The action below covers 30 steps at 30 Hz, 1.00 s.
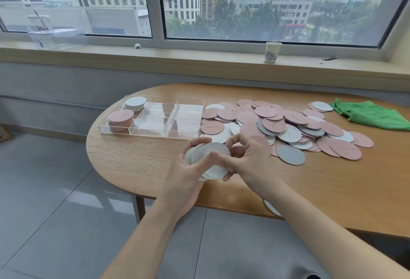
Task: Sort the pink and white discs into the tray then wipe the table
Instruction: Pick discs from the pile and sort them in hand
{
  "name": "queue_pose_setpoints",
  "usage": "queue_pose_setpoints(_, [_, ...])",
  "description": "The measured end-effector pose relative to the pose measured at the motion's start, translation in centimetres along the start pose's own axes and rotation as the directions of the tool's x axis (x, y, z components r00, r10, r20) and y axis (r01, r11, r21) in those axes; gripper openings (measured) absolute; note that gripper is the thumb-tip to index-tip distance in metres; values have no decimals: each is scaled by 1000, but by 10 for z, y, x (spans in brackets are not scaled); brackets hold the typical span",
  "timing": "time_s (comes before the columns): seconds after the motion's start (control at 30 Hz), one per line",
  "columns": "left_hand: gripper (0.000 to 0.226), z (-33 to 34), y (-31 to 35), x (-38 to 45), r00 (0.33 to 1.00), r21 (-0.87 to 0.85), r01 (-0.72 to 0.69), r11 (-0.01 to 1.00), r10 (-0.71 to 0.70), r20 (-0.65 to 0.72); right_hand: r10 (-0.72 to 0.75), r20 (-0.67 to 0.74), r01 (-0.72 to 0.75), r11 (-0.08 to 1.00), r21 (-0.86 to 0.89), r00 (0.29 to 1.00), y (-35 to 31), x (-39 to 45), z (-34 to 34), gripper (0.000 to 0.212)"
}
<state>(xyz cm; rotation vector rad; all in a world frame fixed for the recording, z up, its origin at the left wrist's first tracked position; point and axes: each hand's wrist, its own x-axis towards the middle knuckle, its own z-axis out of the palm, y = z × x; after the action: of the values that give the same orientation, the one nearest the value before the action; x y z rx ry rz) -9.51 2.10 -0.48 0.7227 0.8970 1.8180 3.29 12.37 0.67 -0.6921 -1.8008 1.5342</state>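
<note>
While both hands work above the wooden table [133, 167], left hand [188, 174] cups a stack of white discs [213, 156], fingers curled round it; right hand [248, 159] pinches the stack's edge w/ thumb & fingers. Clear tray [168, 123] sits behind, w/ a white stack [135, 102] & pink stack [121, 118] in its left compartments. Unsorted pile [277, 123] lies right of tray; green cloth [370, 113] at far right.

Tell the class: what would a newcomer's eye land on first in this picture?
Probably the big loose heap of pink and white discs on the right half of the wooden table. Next, the left hand and right hand gripping a stack of white discs near the front edge, and the clear tray behind them.
</note>
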Motion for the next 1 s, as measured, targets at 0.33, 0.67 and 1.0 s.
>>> queue_pose_setpoints(0.33, [28, -3, -4, 1, 996, -49, 31, 998, -35, -77, -217, -41, 189, 917, -350, 975, 13, 3, -7, 11])
queue_pose_setpoints(0.67, [39, -10, -3, 7, 996, -18, 38, 999, -39, -83, -233, -65, 123, 706, -697, 970, 18, 48, -54, 19])
queue_pose_setpoints(1.0, [31, -5, 0, 5, 997, 35, 41, 999, -39, -62, -114, 99, 136, 392, -910, 989, 19, 94, -26, 63])
